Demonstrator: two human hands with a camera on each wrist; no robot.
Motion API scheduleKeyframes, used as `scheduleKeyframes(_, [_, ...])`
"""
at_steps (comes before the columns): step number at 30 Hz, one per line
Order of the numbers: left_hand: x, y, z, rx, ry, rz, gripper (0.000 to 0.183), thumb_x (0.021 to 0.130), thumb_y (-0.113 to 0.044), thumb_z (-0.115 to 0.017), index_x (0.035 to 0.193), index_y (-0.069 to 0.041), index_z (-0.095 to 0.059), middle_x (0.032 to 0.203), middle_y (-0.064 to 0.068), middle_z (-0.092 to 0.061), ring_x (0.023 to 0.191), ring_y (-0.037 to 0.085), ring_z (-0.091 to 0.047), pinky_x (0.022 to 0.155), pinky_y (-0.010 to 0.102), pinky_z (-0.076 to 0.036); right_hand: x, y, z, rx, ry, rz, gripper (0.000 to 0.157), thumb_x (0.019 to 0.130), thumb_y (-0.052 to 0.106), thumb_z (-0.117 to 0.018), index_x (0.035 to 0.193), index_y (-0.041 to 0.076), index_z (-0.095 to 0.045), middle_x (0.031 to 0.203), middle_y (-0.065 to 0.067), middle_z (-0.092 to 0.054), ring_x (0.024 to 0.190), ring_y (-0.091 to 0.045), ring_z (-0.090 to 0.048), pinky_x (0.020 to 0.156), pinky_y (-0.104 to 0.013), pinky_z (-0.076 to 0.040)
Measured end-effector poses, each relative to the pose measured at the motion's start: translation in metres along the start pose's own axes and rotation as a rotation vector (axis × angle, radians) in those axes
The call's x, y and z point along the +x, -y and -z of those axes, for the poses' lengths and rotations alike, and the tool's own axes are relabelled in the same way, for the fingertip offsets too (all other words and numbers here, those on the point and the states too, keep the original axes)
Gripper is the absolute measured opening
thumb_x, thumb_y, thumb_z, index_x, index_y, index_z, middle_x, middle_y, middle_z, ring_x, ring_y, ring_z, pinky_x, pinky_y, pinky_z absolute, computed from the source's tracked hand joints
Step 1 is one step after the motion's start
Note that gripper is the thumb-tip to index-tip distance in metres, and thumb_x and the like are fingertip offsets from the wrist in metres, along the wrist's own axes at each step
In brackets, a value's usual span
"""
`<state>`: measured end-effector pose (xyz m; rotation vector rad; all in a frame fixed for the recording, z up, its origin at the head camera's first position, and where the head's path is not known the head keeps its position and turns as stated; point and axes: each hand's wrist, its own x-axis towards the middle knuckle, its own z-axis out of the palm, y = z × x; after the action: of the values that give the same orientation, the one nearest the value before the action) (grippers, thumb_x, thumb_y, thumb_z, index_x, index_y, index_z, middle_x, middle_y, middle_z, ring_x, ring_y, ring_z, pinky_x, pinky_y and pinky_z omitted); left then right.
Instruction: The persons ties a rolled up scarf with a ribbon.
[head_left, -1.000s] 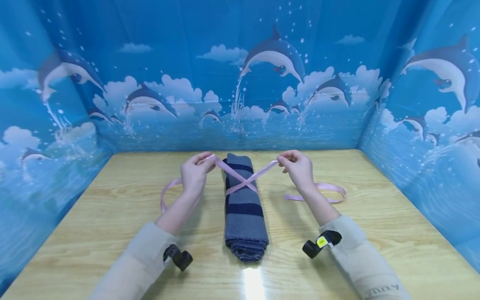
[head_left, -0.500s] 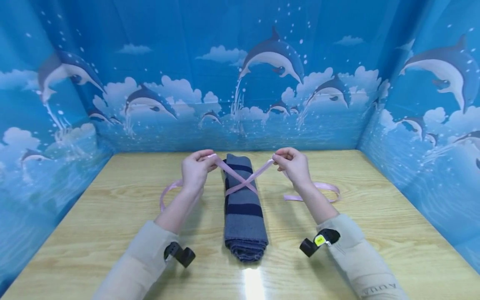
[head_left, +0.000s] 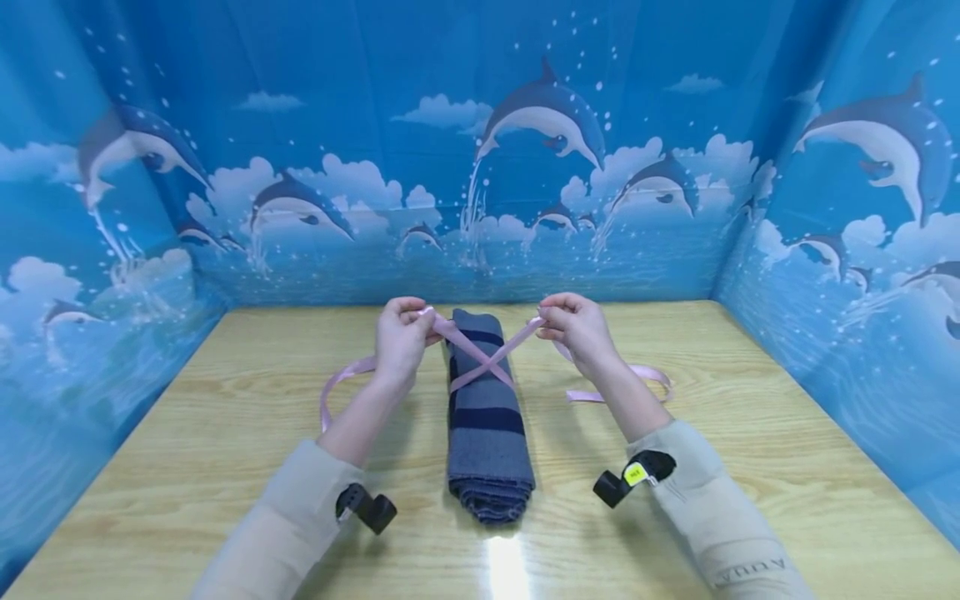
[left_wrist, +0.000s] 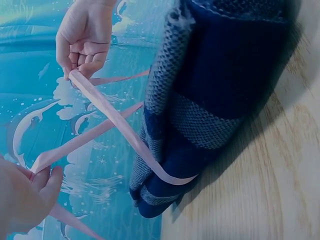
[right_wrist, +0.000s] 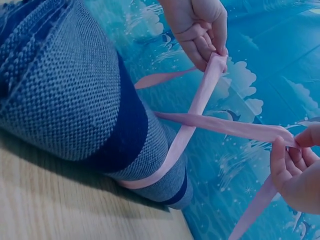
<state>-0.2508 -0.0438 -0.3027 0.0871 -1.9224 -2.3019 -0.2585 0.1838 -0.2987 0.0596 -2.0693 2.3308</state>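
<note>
A rolled scarf (head_left: 487,450), grey with dark navy stripes, lies lengthwise on the table. Round its middle goes a pink ribbon (left_wrist: 116,116), whose two ends cross over the top of the roll. My left hand (head_left: 401,346) pinches one end between thumb and fingers, just left of the scarf's far part. On the other side my right hand (head_left: 581,333) pinches the other end, held up above the roll. Both ribbon strands look drawn out straight from the crossing (right_wrist: 189,122). The scarf's underside is hidden.
Loose ribbon tails curl on the wooden table (head_left: 225,467), one beside the left forearm and one (head_left: 588,396) by the right. A blue dolphin-print curtain (head_left: 360,167) encloses the back and sides. Black wrist cameras (head_left: 367,508) sit on both sleeves.
Both hands have come slightly closer together over the scarf, the right moving left and the left moving right. The ribbon tail on the right has been drawn in a little.
</note>
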Motion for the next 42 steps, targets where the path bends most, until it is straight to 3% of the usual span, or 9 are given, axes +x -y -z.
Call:
scheduleKeyframes(5, [0.001,-0.002,-0.003,0.073,0.065,0.043,0.032,0.092,0.004,-0.046,0.123,0.002,-0.040,0.094,0.015,-0.052,0.071,0.017,-0.062,0.081,0.036,-0.051,0.000,0.003,-0.002,0.027,0.056,-0.040,0.010,0.091,0.000,-0.048,0.099,-0.005,-0.053,0.085,-0.009,-0.055,0.066,-0.013,-0.062,0.057,-0.020,-0.050])
scheduleKeyframes(11, [0.002,-0.001,-0.005,0.191,0.117,0.037,0.037,0.090,0.005,-0.049,0.126,0.002,-0.043,0.087,0.011,-0.053,0.065,0.013,-0.057,0.077,0.035,-0.050,0.001,0.004,-0.004,-0.017,0.130,-0.072,0.008,0.092,0.002,-0.049,0.098,-0.001,-0.053,0.083,-0.009,-0.052,0.061,-0.012,-0.054,0.053,-0.019,-0.042])
scheduleKeyframes(16, [0.002,-0.002,-0.005,0.316,0.199,0.026,0.031,0.089,0.004,-0.051,0.121,0.004,-0.048,0.088,0.012,-0.055,0.063,0.014,-0.055,0.069,0.030,-0.049,0.002,0.003,-0.006,-0.134,0.149,-0.059,0.014,0.092,0.002,-0.049,0.105,-0.004,-0.052,0.085,-0.010,-0.053,0.062,-0.012,-0.051,0.054,-0.021,-0.040])
scheduleKeyframes(23, [0.006,-0.006,-0.002,0.515,0.289,-0.043,0.028,0.089,0.002,-0.053,0.117,0.004,-0.053,0.096,0.014,-0.057,0.073,0.022,-0.060,0.068,0.028,-0.051,0.004,0.003,-0.003,-0.364,0.186,0.024,0.022,0.088,0.003,-0.057,0.109,-0.004,-0.057,0.081,-0.006,-0.062,0.065,-0.016,-0.053,0.055,-0.023,-0.042])
scheduleKeyframes(28, [0.009,-0.007,0.001,0.640,0.311,-0.079,0.022,0.092,-0.003,-0.052,0.113,0.001,-0.056,0.098,0.013,-0.056,0.080,0.028,-0.061,0.064,0.030,-0.049,0.002,0.004,-0.002,-0.518,0.241,0.047,0.024,0.088,0.008,-0.061,0.110,-0.001,-0.059,0.087,-0.010,-0.064,0.074,-0.024,-0.055,0.059,-0.027,-0.043])
scheduleKeyframes(33, [0.011,-0.006,0.001,0.746,0.309,-0.112,0.020,0.094,-0.006,-0.049,0.113,-0.002,-0.056,0.101,0.013,-0.057,0.076,0.023,-0.062,0.057,0.027,-0.045,-0.001,0.007,0.000,-0.658,0.309,0.064,0.023,0.090,0.010,-0.058,0.112,0.001,-0.061,0.092,-0.013,-0.063,0.075,-0.023,-0.054,0.060,-0.028,-0.045])
scheduleKeyframes(39, [0.012,-0.009,0.000,0.793,0.296,-0.198,0.028,0.092,-0.001,-0.049,0.119,0.000,-0.052,0.104,0.015,-0.058,0.070,0.020,-0.063,0.056,0.026,-0.047,-0.001,0.011,0.000,-0.707,0.347,0.082,0.021,0.091,0.010,-0.057,0.110,0.002,-0.061,0.091,-0.012,-0.063,0.073,-0.021,-0.054,0.059,-0.029,-0.045])
scheduleKeyframes(42, [0.010,-0.012,-0.001,0.785,0.307,-0.201,0.028,0.093,-0.005,-0.050,0.121,-0.001,-0.051,0.104,0.014,-0.059,0.070,0.020,-0.063,0.055,0.026,-0.046,0.000,0.012,-0.001,-0.717,0.351,0.089,0.021,0.091,0.009,-0.056,0.110,0.002,-0.062,0.091,-0.012,-0.063,0.074,-0.021,-0.055,0.061,-0.030,-0.046])
